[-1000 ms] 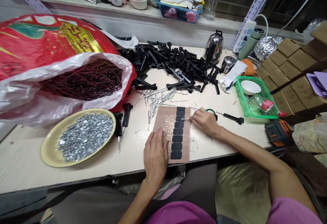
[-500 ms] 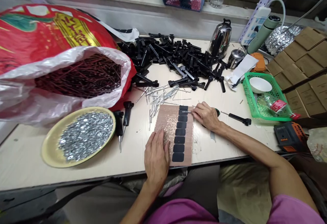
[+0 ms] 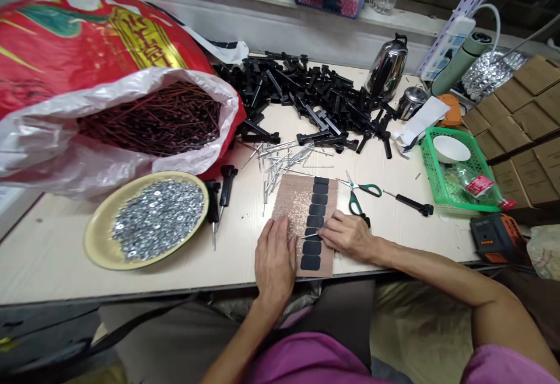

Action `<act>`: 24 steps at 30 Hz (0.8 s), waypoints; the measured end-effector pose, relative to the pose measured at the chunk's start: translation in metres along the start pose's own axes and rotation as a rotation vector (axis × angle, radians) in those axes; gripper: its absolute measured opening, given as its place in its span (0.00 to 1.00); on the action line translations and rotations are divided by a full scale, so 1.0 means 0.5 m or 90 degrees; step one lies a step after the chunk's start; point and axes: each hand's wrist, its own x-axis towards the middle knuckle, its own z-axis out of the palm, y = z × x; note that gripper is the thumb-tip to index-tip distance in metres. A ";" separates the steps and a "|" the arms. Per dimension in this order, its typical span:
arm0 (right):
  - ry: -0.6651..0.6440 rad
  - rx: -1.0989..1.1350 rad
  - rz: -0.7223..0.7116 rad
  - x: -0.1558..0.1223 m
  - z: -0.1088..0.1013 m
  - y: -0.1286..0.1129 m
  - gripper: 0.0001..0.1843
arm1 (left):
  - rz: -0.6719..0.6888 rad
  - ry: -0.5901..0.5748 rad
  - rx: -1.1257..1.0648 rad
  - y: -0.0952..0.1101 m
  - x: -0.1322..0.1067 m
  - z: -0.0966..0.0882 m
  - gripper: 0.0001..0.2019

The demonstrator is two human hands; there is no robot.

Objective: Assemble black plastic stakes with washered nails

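Observation:
My left hand [image 3: 275, 261] lies fairly flat along the left side of a brown card [image 3: 326, 270]. A column of black rounded rectangular stickers [image 3: 310, 262] runs down the card, beside a patch of pale specks [image 3: 298, 209]. Closed over the card's right side, my right hand [image 3: 347, 235] grips a black-handled tool with a thin metal shaft [image 3: 310, 236]. Its tip reaches over a sticker low in the column; I cannot tell whether it touches. Most of its handle is hidden. Green-and-black scissors [image 3: 355, 202] lie spread just beyond this hand.
Loose metal rods [image 3: 280, 162] lie behind the card, before a heap of black handles [image 3: 306, 92]. At left are a dish of washers [image 3: 98, 247] and a red sack [image 3: 39, 39] of dark rods. A green basket [image 3: 431, 180] and power-tool battery [image 3: 496, 238] stand right.
My right hand has moved down the card toward me with the tool, uncovering the scissors. My left hand stays on the card. The whole view has shifted slightly.

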 end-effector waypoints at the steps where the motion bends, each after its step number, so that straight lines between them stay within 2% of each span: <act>1: 0.006 -0.007 -0.011 -0.005 -0.002 -0.009 0.16 | 0.001 0.000 0.000 0.000 0.000 -0.001 0.19; 4: 0.012 -0.033 0.037 -0.010 -0.012 -0.015 0.17 | 0.003 -0.005 0.003 -0.002 -0.001 0.001 0.19; 9: -0.049 -0.018 0.108 0.011 -0.023 -0.005 0.17 | -0.017 -0.004 -0.020 -0.003 0.005 0.011 0.19; 12: -0.041 0.080 0.187 0.016 -0.050 -0.042 0.14 | 0.013 0.022 -0.030 0.005 -0.001 -0.009 0.19; 15: -0.038 0.355 0.312 -0.008 -0.092 -0.131 0.10 | 0.139 0.027 -0.086 0.004 -0.049 -0.072 0.20; 16: -0.082 0.486 0.380 -0.022 -0.103 -0.166 0.08 | 0.194 0.002 -0.118 -0.003 -0.077 -0.100 0.21; 18: -0.258 0.765 0.562 -0.054 -0.108 -0.229 0.08 | 0.274 -0.094 -0.173 -0.028 -0.143 -0.162 0.19; 20: -0.457 0.989 0.765 -0.080 -0.082 -0.272 0.10 | 0.271 -0.208 -0.167 -0.067 -0.215 -0.221 0.16; 21: -0.516 1.062 0.863 -0.086 -0.056 -0.284 0.12 | 0.243 -0.246 -0.144 -0.089 -0.250 -0.249 0.16; 22: -0.534 1.108 0.953 -0.088 -0.024 -0.289 0.13 | 0.215 -0.266 -0.114 -0.111 -0.283 -0.274 0.15; 24: -0.499 1.146 1.096 -0.078 0.046 -0.285 0.18 | 0.174 -0.272 -0.051 -0.155 -0.336 -0.320 0.15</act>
